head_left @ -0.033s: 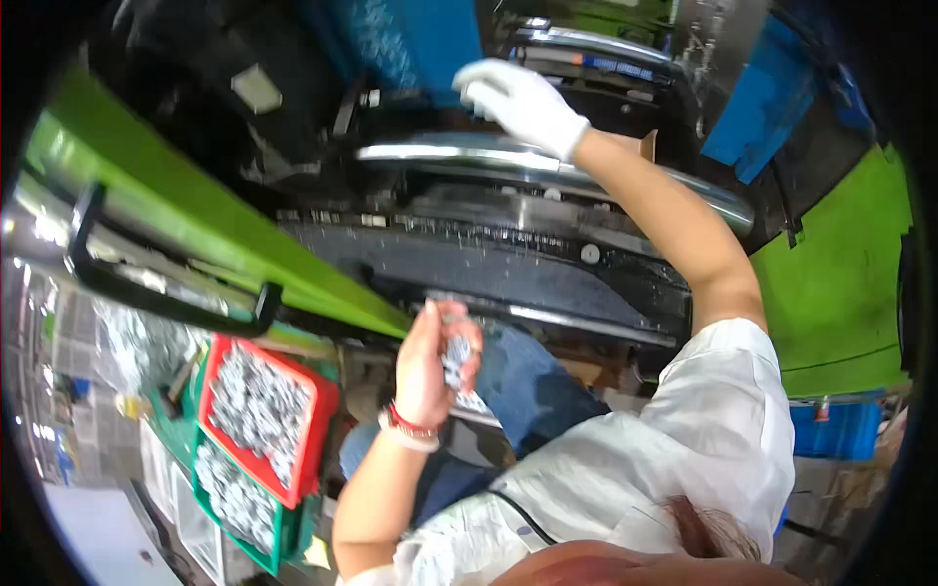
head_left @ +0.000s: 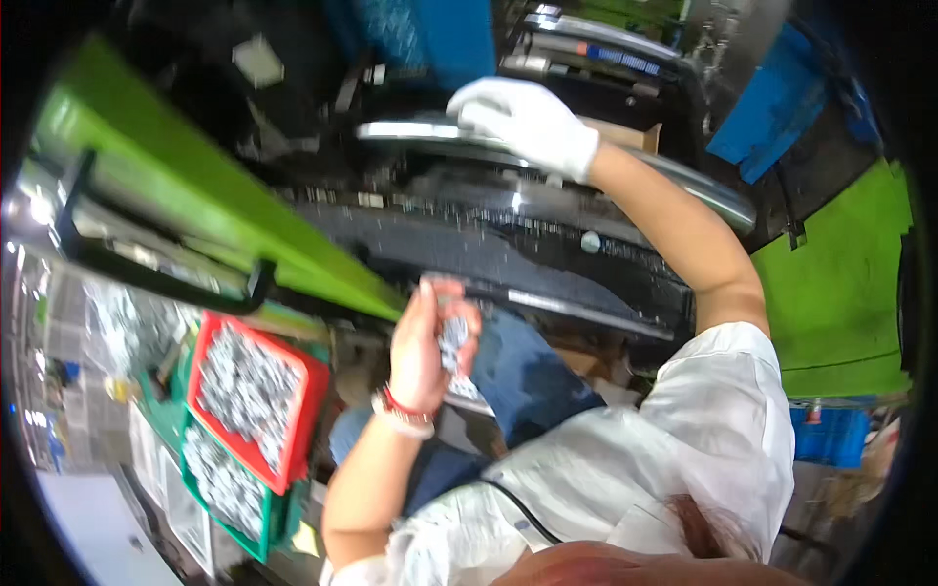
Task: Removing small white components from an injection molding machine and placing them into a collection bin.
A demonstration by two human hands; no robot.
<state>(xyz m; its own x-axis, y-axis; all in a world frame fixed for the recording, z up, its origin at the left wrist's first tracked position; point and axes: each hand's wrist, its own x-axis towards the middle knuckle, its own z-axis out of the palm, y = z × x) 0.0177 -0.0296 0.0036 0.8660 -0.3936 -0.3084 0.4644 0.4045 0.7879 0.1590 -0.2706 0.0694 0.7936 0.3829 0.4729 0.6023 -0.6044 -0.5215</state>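
My left hand (head_left: 422, 347) is bare, with a red band and a pale band at the wrist. Its fingers curl around a cluster of small silvery metal parts (head_left: 452, 342) in the palm. My right hand (head_left: 528, 122), in a white glove, is stretched forward over a shiny curved metal bar (head_left: 420, 130) inside the machine. Its fingers are bent downward, and the tips are partly hidden. Whether something small sits between them cannot be seen.
A red bin (head_left: 311, 410) and a green bin (head_left: 259, 557), both filled with small silvery parts, stand at the lower left. A slanting green machine door (head_left: 205, 186) with a black handle (head_left: 147, 278) borders the left. A green panel (head_left: 835, 303) rises at right.
My right hand has lowered slightly toward the curved bar. My left hand stays curled around the metal parts, and the view has shifted a little.
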